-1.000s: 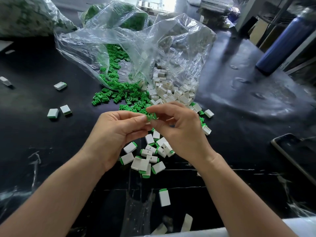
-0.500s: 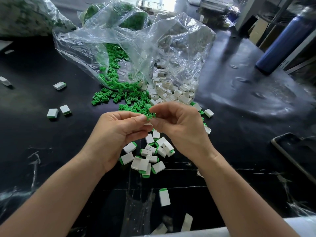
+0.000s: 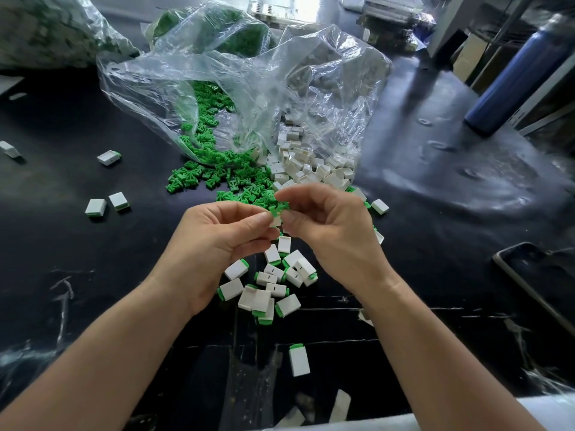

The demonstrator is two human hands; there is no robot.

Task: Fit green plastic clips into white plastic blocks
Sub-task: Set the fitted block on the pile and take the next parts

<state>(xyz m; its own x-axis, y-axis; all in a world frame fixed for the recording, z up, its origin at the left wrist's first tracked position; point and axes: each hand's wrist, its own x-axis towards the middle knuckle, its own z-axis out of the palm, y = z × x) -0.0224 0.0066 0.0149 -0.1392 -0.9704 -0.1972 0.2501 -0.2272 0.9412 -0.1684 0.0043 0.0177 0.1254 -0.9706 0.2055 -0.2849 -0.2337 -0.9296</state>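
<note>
Head view, insertion step. My right hand [image 3: 333,231] pinches a green clip [image 3: 279,209] between thumb and forefinger. My left hand [image 3: 214,244] pinches a white block [image 3: 275,222], mostly hidden by its fingers, just below the clip and seemingly touching it. Both parts are held up off the worktop [image 3: 93,275], above the heap of finished blocks [image 3: 273,284]. I judge the clip to be at the block's opening, not yet seated. To do this well, I should square the clip's legs to the slot, grip the block by its side walls so no finger covers the opening, and push straight, never tilted, until the green head sits flush. Loose clips [image 3: 224,178] and empty blocks [image 3: 311,172] lie beyond, at the mouth of the plastic bag [image 3: 249,88].
</note>
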